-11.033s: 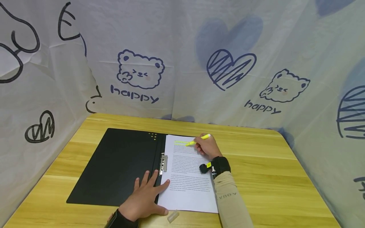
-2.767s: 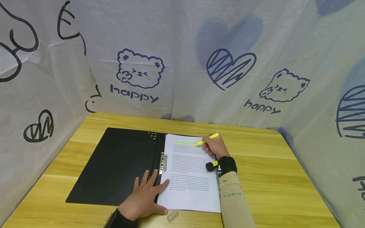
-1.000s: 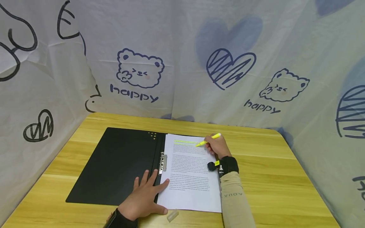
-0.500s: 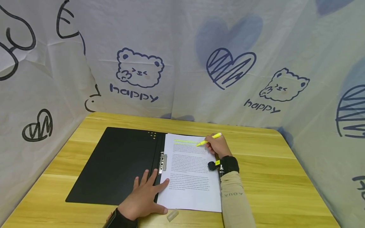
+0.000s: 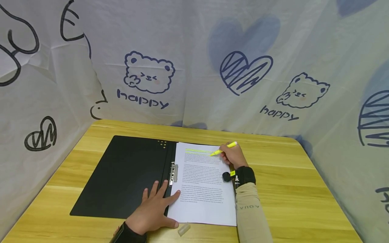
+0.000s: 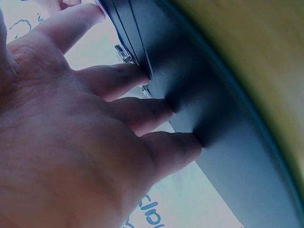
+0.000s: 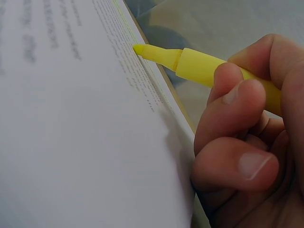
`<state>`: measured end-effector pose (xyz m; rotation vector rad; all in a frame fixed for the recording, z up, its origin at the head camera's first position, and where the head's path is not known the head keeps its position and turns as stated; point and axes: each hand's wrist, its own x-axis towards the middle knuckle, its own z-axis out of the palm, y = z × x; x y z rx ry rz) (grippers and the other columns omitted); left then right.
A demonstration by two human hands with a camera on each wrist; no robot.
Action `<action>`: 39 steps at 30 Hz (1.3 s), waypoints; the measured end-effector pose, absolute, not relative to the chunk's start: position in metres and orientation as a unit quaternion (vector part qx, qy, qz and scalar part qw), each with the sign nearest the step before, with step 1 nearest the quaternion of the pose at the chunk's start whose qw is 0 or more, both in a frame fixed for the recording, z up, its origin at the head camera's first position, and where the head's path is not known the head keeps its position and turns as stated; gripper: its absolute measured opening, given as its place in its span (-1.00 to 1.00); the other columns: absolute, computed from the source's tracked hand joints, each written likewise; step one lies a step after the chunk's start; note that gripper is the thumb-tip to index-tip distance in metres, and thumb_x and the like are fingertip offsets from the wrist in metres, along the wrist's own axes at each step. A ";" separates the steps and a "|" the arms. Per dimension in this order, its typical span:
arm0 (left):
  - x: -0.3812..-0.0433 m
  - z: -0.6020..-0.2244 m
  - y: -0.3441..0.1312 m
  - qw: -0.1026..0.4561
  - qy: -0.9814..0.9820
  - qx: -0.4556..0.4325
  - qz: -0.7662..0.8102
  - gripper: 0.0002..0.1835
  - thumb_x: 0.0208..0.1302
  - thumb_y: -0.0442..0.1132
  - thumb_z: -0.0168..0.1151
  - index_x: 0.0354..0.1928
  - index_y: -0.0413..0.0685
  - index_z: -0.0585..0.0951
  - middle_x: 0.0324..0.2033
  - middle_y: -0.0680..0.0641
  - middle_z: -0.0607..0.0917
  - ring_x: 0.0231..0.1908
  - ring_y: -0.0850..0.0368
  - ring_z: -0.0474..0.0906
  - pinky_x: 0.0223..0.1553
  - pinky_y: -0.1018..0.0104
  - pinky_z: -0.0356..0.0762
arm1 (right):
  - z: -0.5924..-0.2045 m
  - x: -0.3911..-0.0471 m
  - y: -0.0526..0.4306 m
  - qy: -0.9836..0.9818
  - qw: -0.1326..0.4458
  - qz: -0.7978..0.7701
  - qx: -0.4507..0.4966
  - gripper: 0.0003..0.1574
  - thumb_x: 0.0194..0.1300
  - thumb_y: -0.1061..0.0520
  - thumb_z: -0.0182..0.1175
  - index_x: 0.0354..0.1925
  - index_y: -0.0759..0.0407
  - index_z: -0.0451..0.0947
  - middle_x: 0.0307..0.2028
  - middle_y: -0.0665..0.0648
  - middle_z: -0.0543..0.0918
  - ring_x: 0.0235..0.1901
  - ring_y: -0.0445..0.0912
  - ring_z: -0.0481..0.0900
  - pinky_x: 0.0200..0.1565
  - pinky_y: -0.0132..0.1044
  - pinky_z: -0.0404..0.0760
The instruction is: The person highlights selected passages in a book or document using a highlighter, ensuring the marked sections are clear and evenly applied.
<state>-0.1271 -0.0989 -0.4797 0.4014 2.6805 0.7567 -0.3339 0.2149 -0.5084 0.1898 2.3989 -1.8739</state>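
My right hand (image 5: 233, 156) pinches a yellow highlighter (image 7: 202, 66), its tip right at the text lines near the top of a printed sheet (image 5: 200, 212). Yellow marks run along the top lines of that sheet. The paper lies on the right side of an opened black folder (image 5: 121, 175), beside its metal clip (image 5: 173, 173). My left hand (image 5: 152, 209) rests spread out, its fingers over the folder's spine area and the sheet's lower left edge. In the left wrist view, fingertips (image 6: 197, 141) touch the black cover.
A translucent cap (image 5: 184, 229) lies on the wooden table (image 5: 285, 189) just below the sheet, near the left thumb. Behind and at both sides hangs a white cloth (image 5: 197, 94) with drawn hearts and bears.
Over the earlier frames the right hand has moved rightward with the highlighter along the text, and the second yellow line has grown longer. The left hand has stayed in place.
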 end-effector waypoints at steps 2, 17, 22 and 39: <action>-0.127 -0.480 -0.099 0.164 0.940 0.141 0.265 0.00 -0.04 0.17 0.63 0.50 0.15 0.46 0.59 -0.35 0.05 0.56 -0.49 -0.26 0.38 -0.58 -0.29 | -0.508 -0.334 0.215 0.786 0.049 -0.612 0.067 -0.71 0.35 0.04 0.25 -0.36 0.23 0.48 -0.61 0.09 0.51 -0.72 -0.11 0.36 -0.70 -0.36 0.27; -0.127 -0.479 -0.098 0.165 0.940 0.139 0.264 0.00 -0.04 0.17 0.63 0.50 0.17 0.46 0.60 -0.33 0.04 0.56 -0.49 -0.26 0.38 -0.58 -0.29 | -0.508 -0.334 0.217 0.788 0.054 -0.608 0.079 -0.71 0.35 0.02 0.25 -0.32 0.23 0.51 -0.59 0.09 0.52 -0.69 -0.10 0.39 -0.67 -0.35 0.28; -0.127 -0.479 -0.098 0.163 0.941 0.139 0.261 0.00 -0.05 0.18 0.64 0.50 0.17 0.47 0.60 -0.34 0.05 0.56 -0.49 -0.26 0.38 -0.58 -0.29 | -0.507 -0.333 0.218 0.788 0.050 -0.609 0.079 -0.71 0.35 0.01 0.26 -0.33 0.22 0.52 -0.60 0.08 0.51 -0.69 -0.10 0.38 -0.67 -0.35 0.28; -0.127 -0.479 -0.098 0.162 0.944 0.138 0.253 0.01 -0.06 0.18 0.64 0.50 0.18 0.47 0.59 -0.34 0.07 0.56 -0.48 -0.23 0.38 -0.58 -0.27 | -0.508 -0.333 0.220 0.786 0.047 -0.611 0.077 -0.71 0.34 0.03 0.26 -0.34 0.23 0.48 -0.62 0.07 0.50 -0.71 -0.13 0.37 -0.69 -0.37 0.28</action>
